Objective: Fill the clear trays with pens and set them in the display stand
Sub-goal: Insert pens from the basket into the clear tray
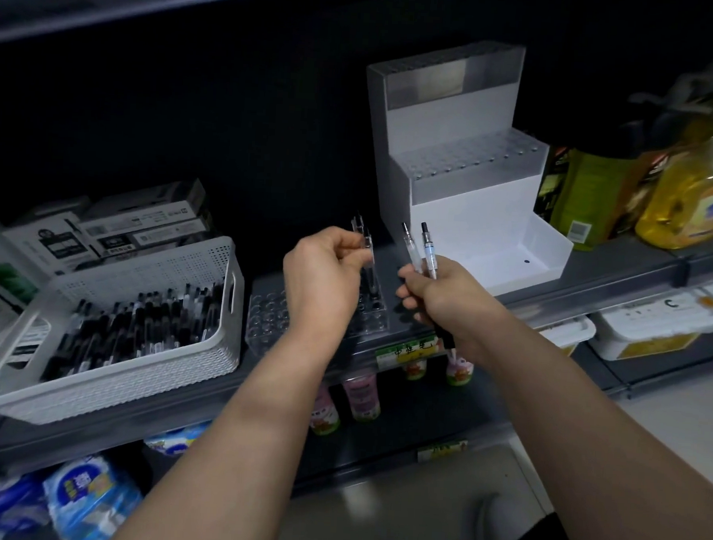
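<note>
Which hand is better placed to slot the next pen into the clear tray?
Left. The left hand pinches a pen upright over the clear tray; the right hand grips two spare pens off to the tray's right.

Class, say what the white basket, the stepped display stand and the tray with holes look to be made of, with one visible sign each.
Basket: likely moulded plastic, matte white; its walls have perforations and a cut-out handle. Display stand: probably smooth plastic, white below, frosted grey above; thin panels. Tray: clear glossy plastic or acrylic; the shelf shows through.
</note>
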